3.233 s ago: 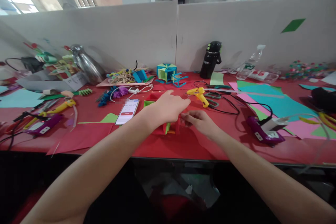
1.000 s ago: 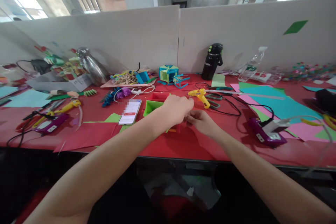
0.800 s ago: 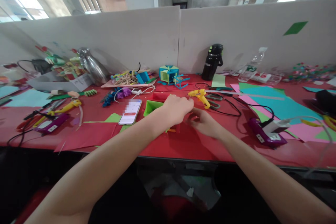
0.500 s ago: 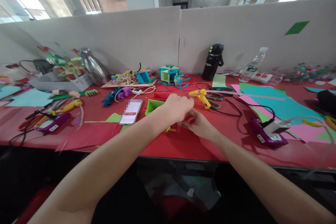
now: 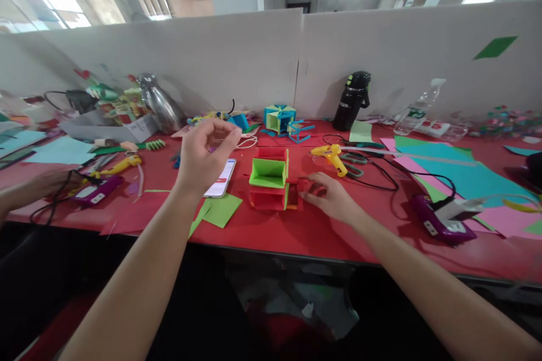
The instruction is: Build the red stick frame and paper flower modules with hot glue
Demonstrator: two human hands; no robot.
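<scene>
A small red and lime-green paper model with box-like pockets (image 5: 268,174) stands on the red tabletop in front of me. My right hand (image 5: 328,196) rests at its right side, thumb and fingers apart, the fingertips by a red frame piece (image 5: 293,194); whether they touch it I cannot tell. Raised over the phone (image 5: 220,179) is my left hand (image 5: 203,155), its fingers curved and parted from the thumb, with nothing visible in it. Green paper pieces (image 5: 222,210) lie left of the model.
A yellow glue gun (image 5: 331,157) lies right of the model near scissors (image 5: 353,171). Behind stands a blue-green paper model (image 5: 279,119). A black bottle (image 5: 350,101) and purple power strip (image 5: 442,223) are on the right. Another person's hand (image 5: 46,187) is at far left.
My left hand has lifted off the paper model and moved left, uncovering it. The right hand stays beside the model. Another person's hand has come in at the left.
</scene>
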